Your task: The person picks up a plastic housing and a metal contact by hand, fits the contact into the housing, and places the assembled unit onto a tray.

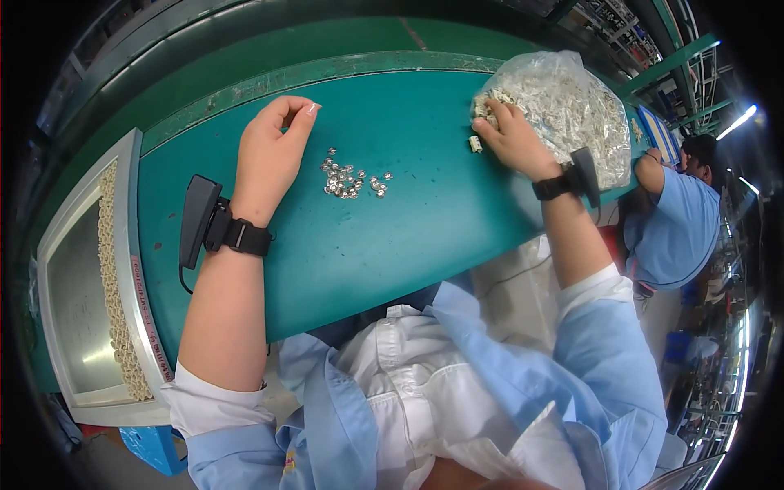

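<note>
My left hand (276,147) hovers over the green work surface (392,237) with thumb and fingers curled together; anything in the pinch is too small to make out. Just right of it lies a loose group of small round silvery metal parts (343,181). At the far right, my right hand (514,139) reaches to the mouth of a clear plastic bag (563,106) full of small cream-coloured parts. Its thumb and fingers are apart and touch the parts at the bag's edge. One small cream cylindrical part (475,144) sits on the surface below the thumb.
On the left stands a pale-framed tray (135,269) with rows of small cream parts (114,286) along one side. A blue plastic item (153,447) is beneath it. To the right, another person in a blue shirt (674,220) sits along the bench.
</note>
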A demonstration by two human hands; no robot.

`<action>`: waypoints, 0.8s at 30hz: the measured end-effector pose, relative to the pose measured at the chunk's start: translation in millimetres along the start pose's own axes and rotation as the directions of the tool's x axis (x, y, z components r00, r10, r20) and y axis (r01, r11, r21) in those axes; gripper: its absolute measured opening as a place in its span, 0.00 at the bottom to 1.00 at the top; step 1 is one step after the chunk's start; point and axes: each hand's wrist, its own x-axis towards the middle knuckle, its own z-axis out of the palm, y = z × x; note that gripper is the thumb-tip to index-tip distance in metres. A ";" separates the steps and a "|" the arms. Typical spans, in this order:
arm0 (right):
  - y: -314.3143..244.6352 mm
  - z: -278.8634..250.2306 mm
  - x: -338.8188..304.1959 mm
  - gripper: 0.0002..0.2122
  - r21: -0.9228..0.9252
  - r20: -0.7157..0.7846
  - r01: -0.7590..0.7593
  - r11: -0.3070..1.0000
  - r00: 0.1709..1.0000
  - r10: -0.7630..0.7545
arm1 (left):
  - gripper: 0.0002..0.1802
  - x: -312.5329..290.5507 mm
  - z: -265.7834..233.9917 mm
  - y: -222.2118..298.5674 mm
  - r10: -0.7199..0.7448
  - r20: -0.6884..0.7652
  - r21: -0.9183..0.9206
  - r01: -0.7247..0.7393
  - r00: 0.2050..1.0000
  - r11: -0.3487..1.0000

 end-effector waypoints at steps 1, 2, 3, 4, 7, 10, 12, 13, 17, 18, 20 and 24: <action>-4.6 4.7 -0.7 0.25 0.011 -0.026 -0.005 1.000 1.000 0.006 | 0.13 1.0 0.8 -0.5 -0.008 0.006 -0.012 0.008 1.000 1.000; -10.4 8.9 -1.6 0.24 0.024 -0.050 -0.010 1.000 0.999 0.011 | 0.13 1.0 0.8 -0.7 -0.019 0.012 -0.023 0.019 1.000 1.000; -16.2 12.1 -2.3 0.24 0.025 -0.049 -0.009 1.000 0.999 0.010 | 0.13 0.8 0.8 -0.9 -0.029 0.019 -0.034 0.029 0.999 0.999; -21.4 15.0 -3.0 0.24 -0.001 -0.070 0.016 1.000 0.997 -0.016 | 0.13 0.7 1.4 -1.2 -0.029 0.020 -0.034 0.029 0.999 0.999; -40.1 23.9 -4.1 0.23 -0.055 -0.110 0.067 0.996 0.991 -0.073 | 0.13 -0.6 1.7 -1.5 -0.038 0.081 -0.021 0.040 0.996 0.999; -60.7 32.5 -2.9 0.22 0.106 -0.160 0.148 0.983 0.978 -0.130 | 0.13 -0.2 2.8 -4.5 -0.041 0.093 -0.043 0.045 0.995 0.998; -72.3 36.2 1.1 0.22 0.104 -0.158 0.188 0.977 0.973 -0.170 | 0.13 0.0 1.9 -4.5 -0.043 0.097 -0.052 0.048 0.994 0.998; -78.3 37.9 3.8 0.22 0.102 -0.155 0.227 0.969 0.965 -0.210 | 0.13 -0.4 1.4 -3.6 -0.046 0.105 -0.047 0.052 0.993 0.998; -97.2 47.3 21.9 0.20 0.178 -0.117 0.335 0.925 0.941 -0.318 | 0.12 -1.4 1.8 -0.4 -0.056 0.124 -0.021 0.059 0.991 0.998; -101.3 49.7 27.7 0.19 0.216 -0.101 0.365 0.905 0.931 -0.351 | 0.12 -1.2 2.2 -0.1 -0.052 0.132 -0.012 0.054 0.990 0.998; -107.3 53.1 42.1 0.18 0.323 -0.077 0.388 0.863 0.920 -0.385 | 0.12 -1.0 1.8 -0.6 -0.058 0.130 0.009 0.057 0.990 0.998; -122.5 44.2 58.8 0.16 0.657 0.054 0.273 0.702 0.912 -0.406 | 0.12 -2.1 1.0 -2.2 -0.028 0.130 -0.018 0.031 0.991 0.999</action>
